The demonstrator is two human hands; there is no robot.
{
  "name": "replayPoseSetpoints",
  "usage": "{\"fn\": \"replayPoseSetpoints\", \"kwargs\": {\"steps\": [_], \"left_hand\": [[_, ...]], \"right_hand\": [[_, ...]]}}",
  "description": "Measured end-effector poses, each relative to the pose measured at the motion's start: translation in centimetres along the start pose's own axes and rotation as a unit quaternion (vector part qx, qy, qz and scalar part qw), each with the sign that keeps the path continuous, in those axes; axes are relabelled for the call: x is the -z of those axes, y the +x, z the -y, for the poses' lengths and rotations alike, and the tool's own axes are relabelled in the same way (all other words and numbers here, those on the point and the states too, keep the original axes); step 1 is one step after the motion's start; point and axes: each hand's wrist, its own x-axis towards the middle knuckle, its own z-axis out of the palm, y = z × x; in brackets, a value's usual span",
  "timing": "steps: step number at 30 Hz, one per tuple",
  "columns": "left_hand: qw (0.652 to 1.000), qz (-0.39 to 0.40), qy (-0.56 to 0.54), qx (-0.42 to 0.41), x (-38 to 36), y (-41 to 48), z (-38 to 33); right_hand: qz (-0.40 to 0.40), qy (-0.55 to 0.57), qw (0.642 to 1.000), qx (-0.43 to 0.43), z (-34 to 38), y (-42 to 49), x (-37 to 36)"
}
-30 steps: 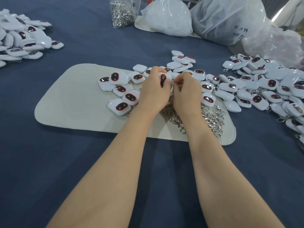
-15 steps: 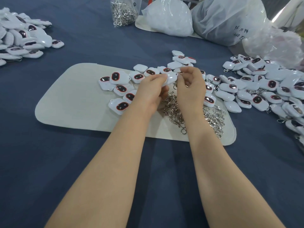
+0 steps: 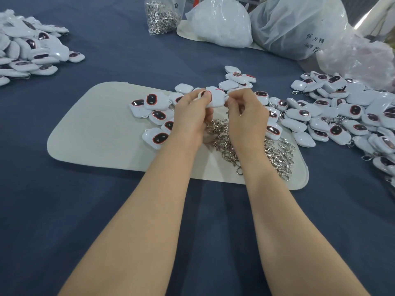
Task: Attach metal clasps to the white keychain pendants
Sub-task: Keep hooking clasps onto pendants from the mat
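My left hand [image 3: 192,116] grips a white keychain pendant [image 3: 217,99], held back side up above the pale mat [image 3: 96,133]. My right hand [image 3: 245,116] pinches at the pendant's right end, fingers closed on a metal clasp that is mostly hidden. Below both hands a heap of loose metal clasps [image 3: 275,154] lies on the mat. Several white pendants with dark red-rimmed ovals [image 3: 156,116] lie left of my left hand, and more [image 3: 273,129] lie right of my right hand.
A big pile of pendants [image 3: 346,116] covers the blue cloth at the right, another pile [image 3: 27,52] at the far left. A clear bag of clasps [image 3: 162,16] and white plastic bags [image 3: 220,24] stand at the back.
Both hands rose slightly off the mat and the pendant turned over, from dark oval showing to white back up. My right fingers moved to the pendant's right end.
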Motion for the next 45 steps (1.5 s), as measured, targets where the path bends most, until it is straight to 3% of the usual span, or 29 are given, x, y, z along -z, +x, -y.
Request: {"fn": "replayPoseSetpoints", "kwargs": {"steps": [2, 4, 7, 9, 13, 16, 23, 33, 40, 45], "left_hand": [[0.994, -0.015, 0.084, -0.075, 0.0, 0.1, 0.2], [0.966, -0.013, 0.193, -0.172, 0.1, -0.1, 0.5], [0.937, 0.002, 0.249, -0.245, 0.0, -0.4, 0.8], [0.942, -0.002, 0.244, -0.231, -0.1, -0.2, 0.8], [0.984, -0.019, 0.142, -0.107, -0.1, 0.6, 1.1], [0.995, -0.016, 0.098, -0.033, 0.0, 1.1, 1.2], [0.997, 0.004, 0.074, -0.006, 0.0, 0.8, 1.0], [0.989, -0.010, 0.120, -0.090, 0.0, 0.3, 0.7], [0.939, -0.014, 0.246, -0.239, 0.1, 0.0, 0.6], [0.951, -0.022, 0.228, -0.207, -0.1, 0.0, 0.8]], "right_hand": [[0.016, -0.018, 1.000, 0.004, -0.1, -0.1, 0.0], [0.035, -0.040, 0.999, 0.005, -0.2, -0.2, -0.1], [0.051, -0.022, 0.998, -0.026, -0.3, -0.2, -0.1], [0.059, 0.008, 0.997, -0.052, -0.3, -0.1, -0.1], [0.040, 0.045, 0.996, -0.070, -0.2, 0.1, -0.2], [0.010, 0.077, 0.994, -0.074, -0.1, 0.2, -0.1], [-0.034, 0.087, 0.995, -0.040, 0.2, 0.0, -0.1], [-0.024, 0.018, 0.999, -0.019, -0.2, 0.0, -0.2], [0.031, 0.014, 0.999, -0.024, -0.4, -0.2, -0.4], [0.031, 0.076, 0.992, -0.095, -0.3, 0.2, -0.3]]}}
